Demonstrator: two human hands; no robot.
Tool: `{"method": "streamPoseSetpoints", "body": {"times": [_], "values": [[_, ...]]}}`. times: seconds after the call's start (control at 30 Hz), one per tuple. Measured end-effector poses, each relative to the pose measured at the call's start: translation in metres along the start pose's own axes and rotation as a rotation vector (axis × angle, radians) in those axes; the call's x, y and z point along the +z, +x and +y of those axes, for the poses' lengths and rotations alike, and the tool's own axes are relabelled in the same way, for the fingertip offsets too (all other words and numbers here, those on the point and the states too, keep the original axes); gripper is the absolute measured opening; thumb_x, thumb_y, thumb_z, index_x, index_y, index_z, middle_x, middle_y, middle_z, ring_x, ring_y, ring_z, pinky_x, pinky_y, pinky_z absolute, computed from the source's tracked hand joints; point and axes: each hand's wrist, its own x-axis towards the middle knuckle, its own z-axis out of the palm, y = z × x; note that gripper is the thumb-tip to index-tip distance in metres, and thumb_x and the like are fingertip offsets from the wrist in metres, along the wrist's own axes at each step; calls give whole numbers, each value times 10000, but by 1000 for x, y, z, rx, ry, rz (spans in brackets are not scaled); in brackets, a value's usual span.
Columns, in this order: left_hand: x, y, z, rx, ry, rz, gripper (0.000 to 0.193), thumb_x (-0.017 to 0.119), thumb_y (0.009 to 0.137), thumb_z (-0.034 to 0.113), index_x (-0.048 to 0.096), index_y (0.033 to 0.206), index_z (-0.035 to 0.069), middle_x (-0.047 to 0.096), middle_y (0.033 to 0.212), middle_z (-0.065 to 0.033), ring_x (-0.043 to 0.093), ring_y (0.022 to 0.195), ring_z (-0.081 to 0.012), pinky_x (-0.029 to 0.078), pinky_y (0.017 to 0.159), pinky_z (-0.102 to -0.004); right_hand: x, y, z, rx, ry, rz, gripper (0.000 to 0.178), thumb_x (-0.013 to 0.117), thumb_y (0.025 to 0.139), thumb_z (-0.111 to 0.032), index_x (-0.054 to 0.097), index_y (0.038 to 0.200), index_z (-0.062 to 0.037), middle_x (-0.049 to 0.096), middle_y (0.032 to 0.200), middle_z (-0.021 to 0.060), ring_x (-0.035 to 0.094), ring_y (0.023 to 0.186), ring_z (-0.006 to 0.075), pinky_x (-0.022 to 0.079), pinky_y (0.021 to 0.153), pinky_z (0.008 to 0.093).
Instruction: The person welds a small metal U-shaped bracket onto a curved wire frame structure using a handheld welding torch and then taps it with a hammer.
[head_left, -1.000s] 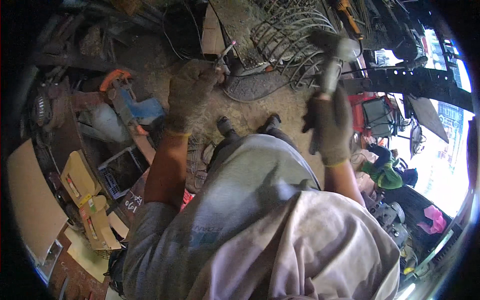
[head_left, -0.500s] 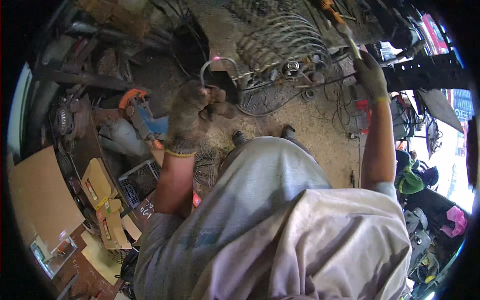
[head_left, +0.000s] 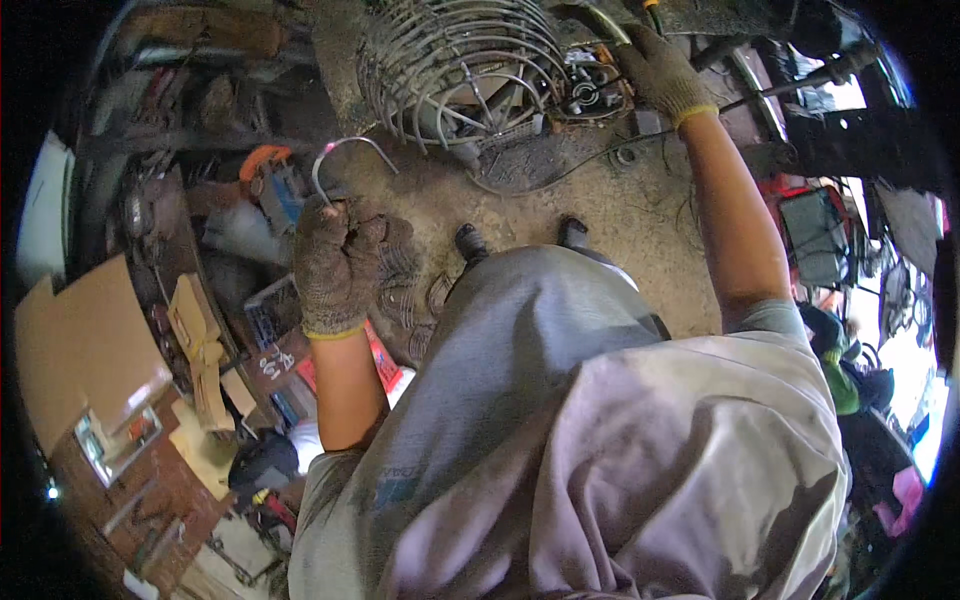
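Observation:
My left hand (head_left: 345, 262), in a dirty knitted work glove with a yellow cuff, is closed round the lower end of a curved metal rod (head_left: 331, 153). The rod arches up and over like a hook, with a small pinkish bright spot near its bend. At the upper right, my right hand (head_left: 665, 78), gloved the same way, is closed on a long pale tool (head_left: 606, 24); its far end runs toward the top edge, so its kind is unclear. Just left of that hand stands a round cage of bent metal rods (head_left: 465, 70), apart from the hooked rod.
Beside the cage lies a metal part with a round fitting (head_left: 585, 95). A cable (head_left: 560, 182) crosses the floor (head_left: 620, 220). An orange and blue tool (head_left: 272, 180), cardboard (head_left: 95, 350) and an opened box (head_left: 200, 350) are at left. A person in green (head_left: 842, 385) is at right.
My left hand and the curved rod have moved left and slightly down in view. My right hand has shifted left and up with the pale tool. The whole view has shifted, showing more cage.

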Motion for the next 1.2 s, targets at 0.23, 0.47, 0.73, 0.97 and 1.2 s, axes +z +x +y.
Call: {"method": "streamPoseSetpoints", "body": {"times": [0.23,0.47,0.73,0.97,1.2], "values": [[48,-34,-37,-18,160,4,196,747,869,173,659,972,32,695,919,-81,702,812,-204,595,712,-328,-39,16,-38,-49,-232,-212,456,540,969,-373,554,1325,-89,661,1144,222,659,1029,378,515,890,482],[64,-11,-98,-66,70,13,204,657,941,236,644,1050,65,707,971,-103,687,730,-216,604,685,-450,-24,15,-37,-101,-193,47,465,582,948,-405,559,1312,-118,670,1133,207,653,1057,355,526,878,466],[52,13,-122,-110,-50,-19,217,654,937,226,640,1025,28,682,965,-106,688,842,-248,603,741,-472,9,-126,-69,98,638,-156,435,560,977,-418,666,1170,-43,698,1008,220,680,987,320,519,836,399],[31,32,-138,-140,76,31,226,629,957,216,644,1057,15,702,1051,-154,701,910,-277,596,800,-447,53,-142,-102,168,796,-301,462,557,986,-408,656,1211,-16,718,1067,167,673,1007,215,503,905,339],[37,28,-130,-116,178,79,173,639,944,174,662,1014,17,715,950,-125,697,856,-221,565,784,-366,46,-140,-120,160,751,-260,408,587,966,-364,671,1163,-17,714,1018,183,684,950,249,516,852,339]]}}
